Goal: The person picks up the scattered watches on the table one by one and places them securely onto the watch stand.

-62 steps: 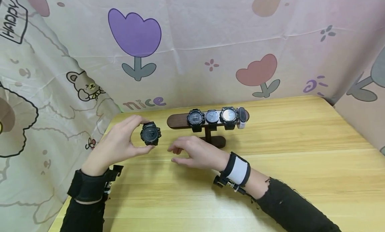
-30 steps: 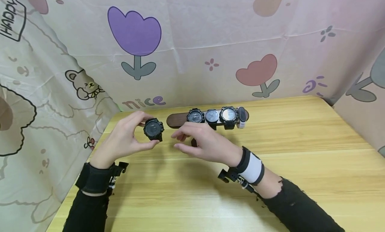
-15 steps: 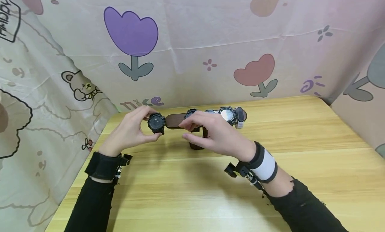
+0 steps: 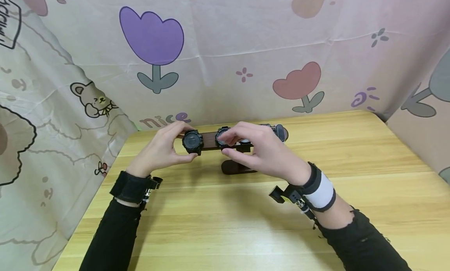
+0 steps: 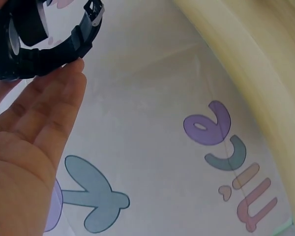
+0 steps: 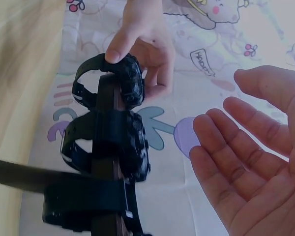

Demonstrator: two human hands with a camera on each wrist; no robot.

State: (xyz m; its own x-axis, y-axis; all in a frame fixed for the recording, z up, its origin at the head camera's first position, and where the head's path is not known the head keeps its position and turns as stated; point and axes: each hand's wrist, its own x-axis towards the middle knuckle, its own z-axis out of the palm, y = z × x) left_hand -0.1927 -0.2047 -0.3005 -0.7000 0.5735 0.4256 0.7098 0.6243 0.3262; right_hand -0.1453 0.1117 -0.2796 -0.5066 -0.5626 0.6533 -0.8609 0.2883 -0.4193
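My left hand (image 4: 159, 154) pinches a black wristwatch (image 4: 192, 141) between thumb and fingers at the left end of a dark brown watch stand's bar (image 4: 209, 140). The right wrist view shows the bar's end inside the closed strap loop of this watch (image 6: 132, 81). My right hand (image 4: 263, 150) is held in front of the stand, fingers spread and holding nothing, and covers part of the watches there in the head view. A second black watch (image 6: 137, 147) hangs on the bar beside the held one. Farther right, a dark-faced band (image 4: 281, 132) sits near the bar's end.
The stand's rounded foot (image 4: 233, 167) rests on a pale wooden table (image 4: 211, 232). Close behind the stand hangs a printed cloth (image 4: 218, 87), with another patterned cloth (image 4: 45, 154) along the left edge. A black strap with a small camera surrounds each wrist.
My left hand has carried the watch rightward and slightly up, from apart from the stand to the left end of its bar. My right hand has moved right and up, over the watches.
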